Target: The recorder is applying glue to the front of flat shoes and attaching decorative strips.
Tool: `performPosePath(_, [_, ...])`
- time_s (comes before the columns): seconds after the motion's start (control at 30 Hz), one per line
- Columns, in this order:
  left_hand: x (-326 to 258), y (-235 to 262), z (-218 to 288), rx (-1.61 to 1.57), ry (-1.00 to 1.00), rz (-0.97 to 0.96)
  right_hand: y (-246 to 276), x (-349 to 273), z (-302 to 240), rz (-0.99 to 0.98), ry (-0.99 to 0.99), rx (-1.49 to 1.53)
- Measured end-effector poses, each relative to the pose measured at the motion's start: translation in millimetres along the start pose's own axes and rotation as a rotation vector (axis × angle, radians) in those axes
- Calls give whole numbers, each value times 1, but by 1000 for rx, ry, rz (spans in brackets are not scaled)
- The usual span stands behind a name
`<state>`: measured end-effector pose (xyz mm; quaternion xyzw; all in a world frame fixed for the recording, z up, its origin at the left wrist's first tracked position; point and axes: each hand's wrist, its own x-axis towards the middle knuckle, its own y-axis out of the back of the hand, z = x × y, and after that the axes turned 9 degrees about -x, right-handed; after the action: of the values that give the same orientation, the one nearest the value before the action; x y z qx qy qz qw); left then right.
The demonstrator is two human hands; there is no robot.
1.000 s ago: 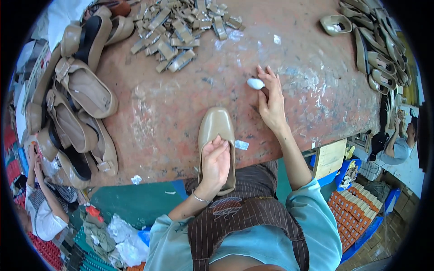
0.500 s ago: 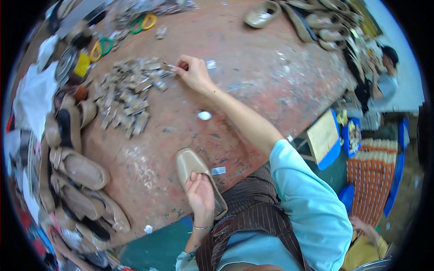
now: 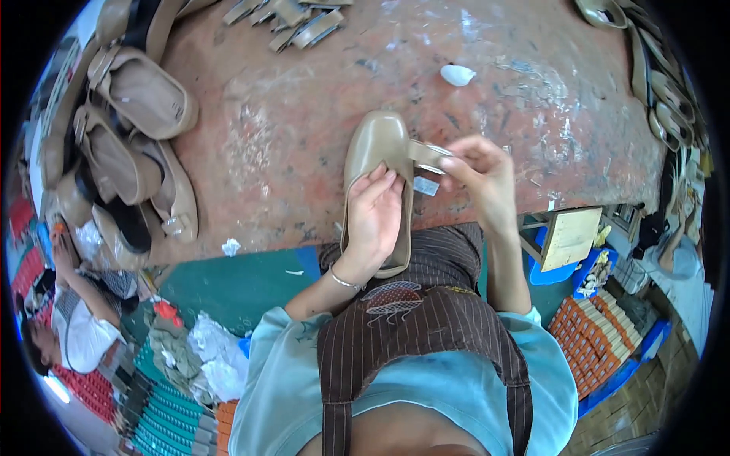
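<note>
A shiny beige shoe (image 3: 378, 138) with a square toe lies at the table's near edge, its toe pointing away from me. My left hand (image 3: 372, 216) grips it, with fingers at the front of its opening and the palm over the inside. Beside the toe, my right hand (image 3: 488, 178) pinches a short beige strap (image 3: 423, 154) with a shiny metal piece on it. The strap's near end reaches the shoe's right side; whether it touches is hard to tell. A small clear packet (image 3: 426, 186) lies just below the strap.
Similar loose straps (image 3: 312, 29) are heaped at the far edge of view. Beige shoes (image 3: 148, 91) crowd the table's left side, and more shoes (image 3: 673, 99) stand far right. A white lump (image 3: 457, 74) sits beyond my right hand. Another person (image 3: 84, 311) is at lower left.
My right hand has come back from the strap pile to the shoe, bringing a strap. My left hand still holds the shoe. The view has shifted toward me.
</note>
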<state>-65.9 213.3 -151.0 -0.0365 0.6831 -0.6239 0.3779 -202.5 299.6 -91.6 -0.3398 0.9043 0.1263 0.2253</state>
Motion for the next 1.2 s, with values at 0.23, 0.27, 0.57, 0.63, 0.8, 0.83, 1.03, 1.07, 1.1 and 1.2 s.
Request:
performPosePath(0.23, [0, -19, -1, 165, 17, 61, -38, 28, 3, -140, 117, -150])
performPosePath(0.27, [-1, -19, 0, 162, 13, 64, -39, 28, 3, -117, 141, -192])
performPosePath(0.57, [1, -20, 0, 122, 18, 95, -38, 33, 2, -70, 133, -319])
performPosePath(0.63, [1, -20, 1, 118, 25, 121, -38, 34, 1, -91, 135, -297])
performPosePath(0.8, [0, -14, 1, 103, 31, 114, -39, 32, -3, -188, 44, -82])
performPosePath(0.83, [0, -14, 1, 93, 33, 110, -40, 31, -3, -165, 62, -130])
performPosePath(1.03, [1, -24, 1, 106, 24, 144, -42, 33, -1, -59, 117, -317])
performPosePath(1.07, [1, -24, 1, 106, 25, 147, -41, 34, -1, -52, 119, -345])
performPosePath(1.1, [1, -23, 1, 110, 23, 146, -41, 35, 0, -52, 116, -345])
performPosePath(1.2, [0, -20, 2, 111, 24, 148, -41, 37, 0, -56, 125, -354])
